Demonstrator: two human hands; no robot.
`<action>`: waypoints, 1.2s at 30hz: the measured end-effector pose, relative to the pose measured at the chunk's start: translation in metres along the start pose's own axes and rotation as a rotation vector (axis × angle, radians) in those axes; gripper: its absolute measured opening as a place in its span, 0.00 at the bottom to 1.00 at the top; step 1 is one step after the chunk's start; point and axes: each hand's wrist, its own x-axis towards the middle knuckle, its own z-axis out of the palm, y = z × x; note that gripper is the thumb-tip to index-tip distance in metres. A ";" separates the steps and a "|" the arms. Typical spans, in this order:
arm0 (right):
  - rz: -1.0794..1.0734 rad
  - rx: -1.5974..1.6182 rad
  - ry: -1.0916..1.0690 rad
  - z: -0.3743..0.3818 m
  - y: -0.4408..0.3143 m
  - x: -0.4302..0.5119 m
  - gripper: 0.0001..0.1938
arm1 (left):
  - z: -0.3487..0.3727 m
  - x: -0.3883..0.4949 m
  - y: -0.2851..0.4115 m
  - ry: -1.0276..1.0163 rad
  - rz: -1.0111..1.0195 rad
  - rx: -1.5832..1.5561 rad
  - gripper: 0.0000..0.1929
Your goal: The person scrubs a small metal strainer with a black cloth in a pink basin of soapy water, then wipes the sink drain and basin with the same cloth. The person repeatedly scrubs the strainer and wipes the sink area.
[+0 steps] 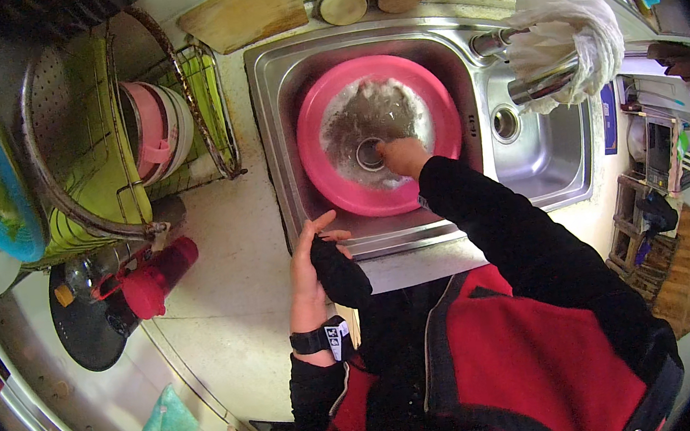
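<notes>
A pink round basin (315, 113) sits in the larger bowl of a stainless steel sink (277, 95), with murky, foamy water inside. My right hand (405, 156) reaches into this basin. Its fingers pinch the edge of a small round item with a pale circular rim (369, 167), perhaps a cup; the water hides its lower part. Over the sink's front left corner is my left hand (306, 277), palm turned inward. Its fingers curl around bunched black fabric (342, 272), whose lower end merges with my dark clothing. A black strap device is on the left wrist.
A faucet wrapped in white cloth (598, 52) overhangs the smaller sink bowl (559, 159). At left stands a dish rack (194, 98) with bowls (179, 129); a red bottle (164, 277) lies below it. A wooden cutting board (248, 9) leans on the back wall.
</notes>
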 end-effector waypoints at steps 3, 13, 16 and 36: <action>0.028 0.068 0.104 0.006 0.006 -0.003 0.16 | -0.005 -0.012 0.008 0.141 0.191 0.252 0.27; -0.042 0.522 -0.002 0.000 0.007 -0.022 0.18 | -0.025 -0.018 0.018 0.845 0.608 1.442 0.28; -0.046 0.809 0.059 -0.008 0.004 -0.041 0.17 | -0.016 -0.015 0.013 1.004 0.785 1.610 0.35; -0.346 0.250 0.488 -0.106 -0.007 -0.225 0.29 | 0.147 0.037 -0.031 -0.191 0.189 0.023 0.26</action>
